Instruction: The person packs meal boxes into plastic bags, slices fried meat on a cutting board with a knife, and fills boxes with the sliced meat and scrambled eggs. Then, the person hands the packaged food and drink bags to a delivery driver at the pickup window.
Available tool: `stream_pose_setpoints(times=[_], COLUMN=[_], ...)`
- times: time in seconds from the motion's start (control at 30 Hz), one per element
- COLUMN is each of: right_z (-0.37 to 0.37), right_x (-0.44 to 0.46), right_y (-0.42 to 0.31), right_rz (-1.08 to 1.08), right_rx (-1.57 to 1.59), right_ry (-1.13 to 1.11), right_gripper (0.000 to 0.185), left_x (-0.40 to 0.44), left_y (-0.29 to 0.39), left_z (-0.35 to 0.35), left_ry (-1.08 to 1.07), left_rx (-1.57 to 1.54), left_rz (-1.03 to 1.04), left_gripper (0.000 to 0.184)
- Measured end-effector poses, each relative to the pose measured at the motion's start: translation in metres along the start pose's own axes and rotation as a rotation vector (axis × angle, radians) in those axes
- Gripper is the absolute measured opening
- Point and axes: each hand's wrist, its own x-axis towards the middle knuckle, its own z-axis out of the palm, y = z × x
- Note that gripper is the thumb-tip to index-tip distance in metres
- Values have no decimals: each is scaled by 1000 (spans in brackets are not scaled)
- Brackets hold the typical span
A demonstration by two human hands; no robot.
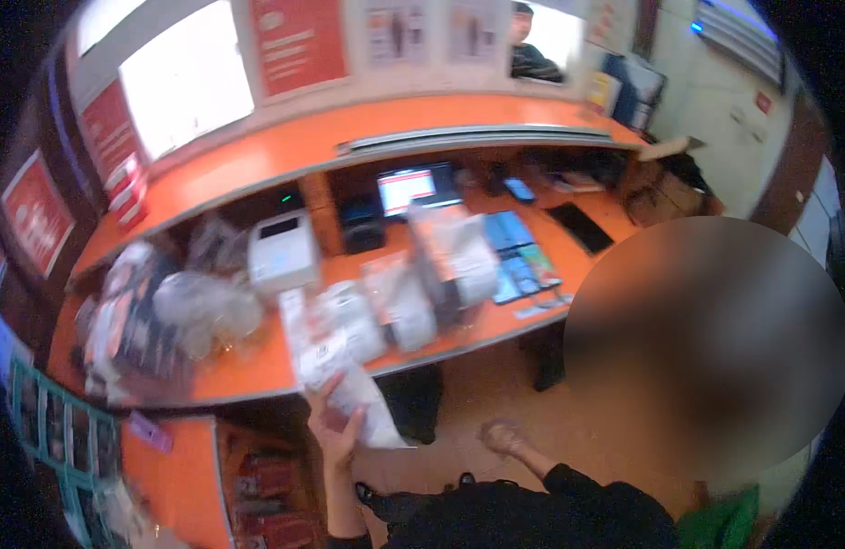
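Observation:
My left hand (335,425) grips a white paper slip (372,412) at the front edge of the orange counter (244,371). The slip hangs past the edge, and a longer printed strip lies just behind it. My right hand (505,437) is low in front of my body, over the floor; its fingers are blurred. Behind the slip, white-labelled packages (349,320) stand in a row on the counter. A white printer (283,252) is further back to the left of them.
Clear plastic bags (207,306) and wrapped bundles (129,329) fill the counter's left end. A screen (409,190), blue packs (514,261) and a black tablet-like item (580,228) lie to the right. A person (532,50) shows through the window. A blurred patch hides the right side.

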Motion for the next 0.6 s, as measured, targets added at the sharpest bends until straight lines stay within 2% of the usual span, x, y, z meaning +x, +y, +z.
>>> stream_pose_setpoints(times=[0.07, 0.13, 0.23, 0.27, 0.3, 0.33, 0.4, 0.43, 0.5, 0.57, 0.6], right_z=[-33, -51, -26, -13, -46, -73, -118, -132, -150, -134, -151], right_x=[-26, -46, -25, -13, -27, -35, -38, -35, -18, 15, 17], right_y=[75, 143, 258, 290, 282, 274, 269, 279, 308, 368, 378], right_rz=[290, 493, 660, 684, 685, 701, 589, 601, 417, 370, 493], right_rx=[-9, 31, 197, 235, 390, 404, 572, 572, 567, 710, 621], right_ry=[58, 134, 352, 415, 479, 490, 514, 534, 673, 678, 696], right_gripper=[50, 52, 52, 52, 50, 50, 46, 46, 32, 34, 35], left_x=[31, 66, 123, 146, 172, 197, 257, 291, 352, 414, 445], left_y=[2, 17, 29, 17, 5, -12, -54, -78, -114, -132, -147], left_z=[82, 166, 293, 332, 368, 405, 468, 499, 551, 601, 624], left_ry=[-200, -405, -479, -480, -458, -437, -376, -407, -443, -656, -652], left_rx=[-5, 72, 89, 57, 1, -55, -97, -97, -112, 103, 82], left_rz=[33, 172, 374, 442, 412, 383, 314, 286, 274, 112, 136], left_gripper=[55, 55, 56, 56, 54, 53, 49, 48, 48, 44, 44])
